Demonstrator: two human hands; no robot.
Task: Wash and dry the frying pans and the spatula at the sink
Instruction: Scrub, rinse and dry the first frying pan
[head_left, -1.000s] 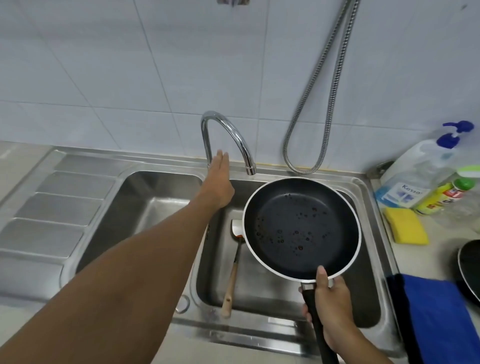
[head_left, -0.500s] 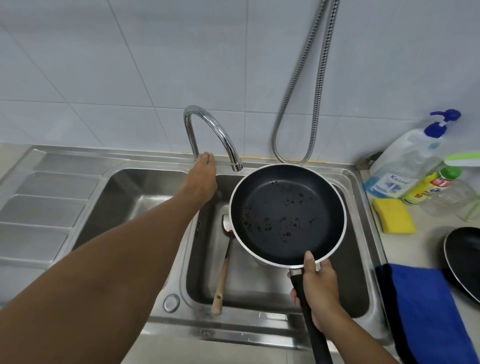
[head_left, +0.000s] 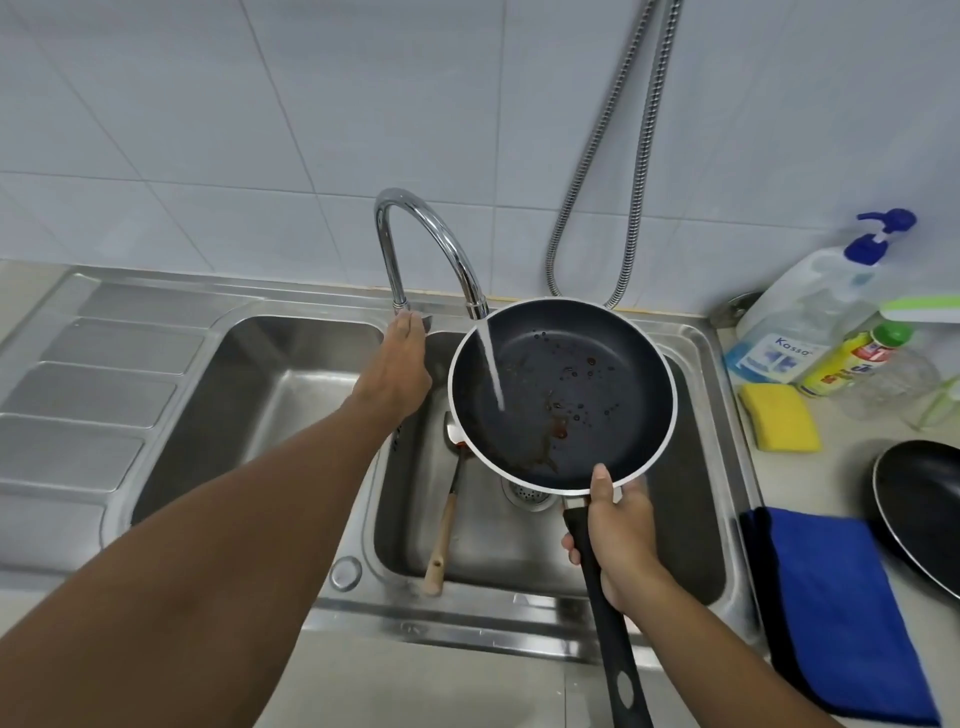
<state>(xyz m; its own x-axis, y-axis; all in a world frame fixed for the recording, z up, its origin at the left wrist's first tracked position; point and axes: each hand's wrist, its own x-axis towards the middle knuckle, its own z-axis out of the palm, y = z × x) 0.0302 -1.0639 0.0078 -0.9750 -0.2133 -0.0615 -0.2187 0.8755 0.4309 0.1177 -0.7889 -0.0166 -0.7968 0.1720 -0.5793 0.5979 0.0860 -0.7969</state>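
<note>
At the left of the frame lies the ribbed draining board (head_left: 88, 395) beside the left sink basin (head_left: 249, 395). The left hand (head_left: 397, 364) reaches to the foot of the tap (head_left: 431, 234), fingers fairly straight against its lever. Water (head_left: 493, 364) runs from the spout into the frying pan (head_left: 566, 384), which is held tilted over the right basin. Below it the spatula (head_left: 447, 514) lies in that basin, wooden handle toward the near edge. The right hand (head_left: 618, 535) grips the pan's black handle, thumb on the rim. On the table (head_left: 841, 467) at the right are a soap bottle (head_left: 800, 317), a yellow sponge (head_left: 779, 423), a blue cloth (head_left: 831, 608) and a second frying pan (head_left: 919, 509).
</note>
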